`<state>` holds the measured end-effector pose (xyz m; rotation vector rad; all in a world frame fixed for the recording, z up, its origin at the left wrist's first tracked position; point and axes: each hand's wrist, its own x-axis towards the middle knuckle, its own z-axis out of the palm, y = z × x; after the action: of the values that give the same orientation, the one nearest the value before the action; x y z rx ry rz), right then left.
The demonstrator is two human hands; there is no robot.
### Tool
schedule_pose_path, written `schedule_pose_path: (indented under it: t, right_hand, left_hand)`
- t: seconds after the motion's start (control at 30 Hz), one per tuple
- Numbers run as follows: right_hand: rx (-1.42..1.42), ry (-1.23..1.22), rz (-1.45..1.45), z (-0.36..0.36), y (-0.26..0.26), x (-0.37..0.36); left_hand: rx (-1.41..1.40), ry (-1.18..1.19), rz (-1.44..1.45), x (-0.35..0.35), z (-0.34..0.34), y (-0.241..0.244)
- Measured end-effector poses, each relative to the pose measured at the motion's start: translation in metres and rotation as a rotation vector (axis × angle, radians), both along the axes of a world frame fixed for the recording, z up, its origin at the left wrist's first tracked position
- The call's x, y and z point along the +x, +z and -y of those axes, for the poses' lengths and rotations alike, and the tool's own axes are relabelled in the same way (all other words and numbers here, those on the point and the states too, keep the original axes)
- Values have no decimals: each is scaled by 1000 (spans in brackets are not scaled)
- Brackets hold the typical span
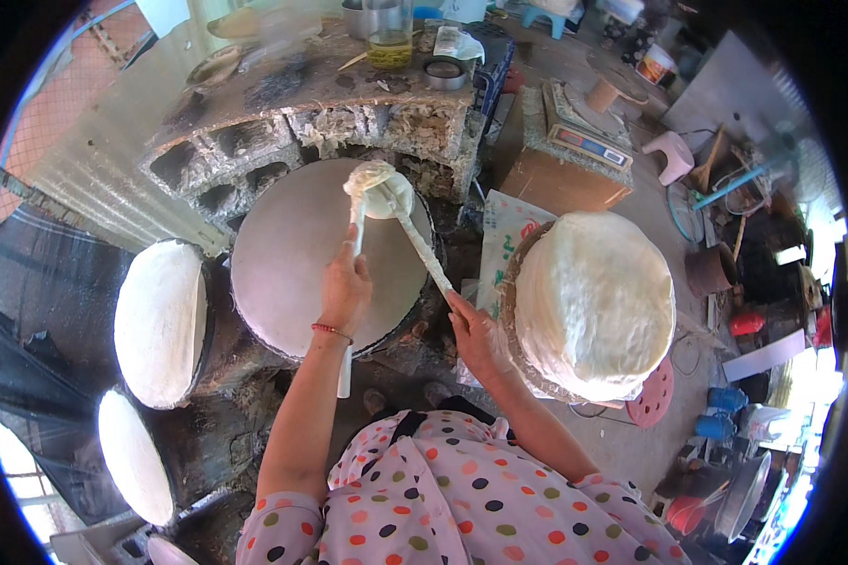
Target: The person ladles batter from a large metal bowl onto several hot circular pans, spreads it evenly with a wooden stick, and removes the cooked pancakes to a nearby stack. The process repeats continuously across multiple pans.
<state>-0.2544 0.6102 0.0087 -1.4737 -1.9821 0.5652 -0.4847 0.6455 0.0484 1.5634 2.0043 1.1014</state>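
My left hand [346,286] grips a pale stick [358,233] whose upper end bears a lump of white batter or dough [369,175]. In my right hand [475,337] is a batter-coated handle [424,251] that runs up to a round, whitish ladle-like bowl [389,198]. Both tool ends meet over the far side of a large round griddle [297,247]. Right of it, a tall stack of thin white flatbreads or wrappers [593,304] rests on a round woven tray [512,282]. At the left stand two more round pans with white sheets [159,321] [136,455] on them.
Behind the griddle is a worn concrete-block ledge [381,106] with a glass jar of yellow liquid [389,49] and a small round tin [444,73]. Beyond the stack, a scale [590,145] sits on a cardboard box [558,176]. A pink stool [671,157] lies farther right.
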Motion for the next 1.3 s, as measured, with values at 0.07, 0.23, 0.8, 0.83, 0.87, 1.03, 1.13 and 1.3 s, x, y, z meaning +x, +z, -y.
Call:
schedule_pose_path:
  t: [0.07,0.23,0.8,0.83,0.87,1.03,1.13,1.3]
  right_hand:
    - [-39,-27,-266,1,-12,-12]
    - [-132,-198,-424,15,4,-46]
    - [-354,-113,-448,-7,4,-159]
    - [-178,-53,-348,-10,-3,-161]
    - [-4,8,-247,-11,-8,-162]
    - [-155,-139,-74,-16,28,-112]
    - [-129,-75,-223,-17,14,-130]
    - [-181,55,-228,-24,10,-178]
  left_hand:
    - [-37,-2,-51,-17,-1,-2]
    - [99,44,-133,-62,-5,-7]
    - [155,57,722,-69,88,40]
    - [134,66,832,-68,90,44]
    - [123,49,884,-69,89,45]
    - [111,57,1144,-79,92,40]
    - [94,97,1282,-87,86,29]
    - [261,59,1395,-93,89,68]
